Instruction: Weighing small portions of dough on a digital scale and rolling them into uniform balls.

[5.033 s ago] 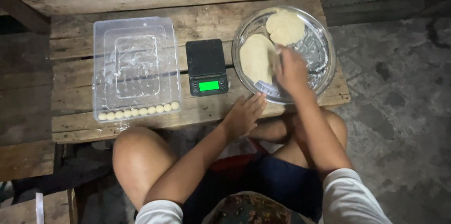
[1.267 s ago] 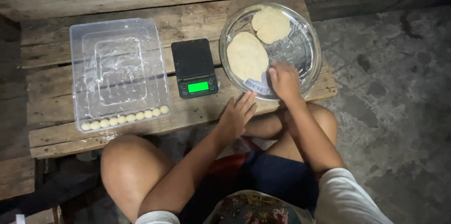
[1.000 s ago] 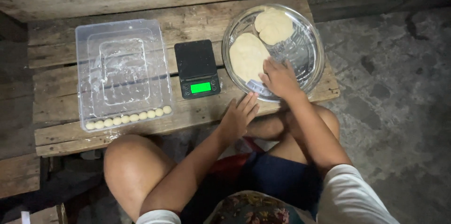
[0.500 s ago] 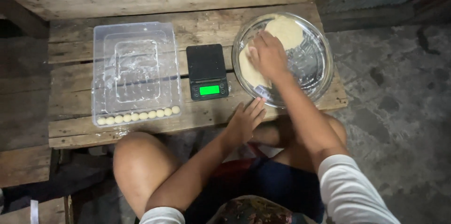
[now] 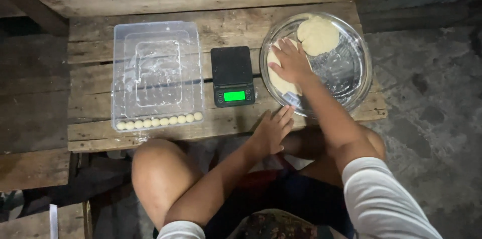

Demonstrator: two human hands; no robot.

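My right hand [image 5: 289,62] lies flat, fingers spread, on a pale slab of dough [image 5: 279,79] inside a round clear bowl [image 5: 357,84]. A second lump of dough [image 5: 318,35] sits at the bowl's far side. My left hand [image 5: 272,129] rests open on the front edge of the wooden table [image 5: 165,2], just below the bowl's near rim, holding nothing. A small black scale [image 5: 232,75] with a lit green display stands left of the bowl.
A clear plastic tray [image 5: 156,71] sits at the table's left, with a row of several small dough balls [image 5: 159,121] along its near edge. My bare knees are under the table's front edge. Rough concrete floor lies to the right.
My right hand has moved from the bowl's near rim up onto the nearer dough slab and flattened on it. The left hand stays at the table edge. The camera has shifted a little.
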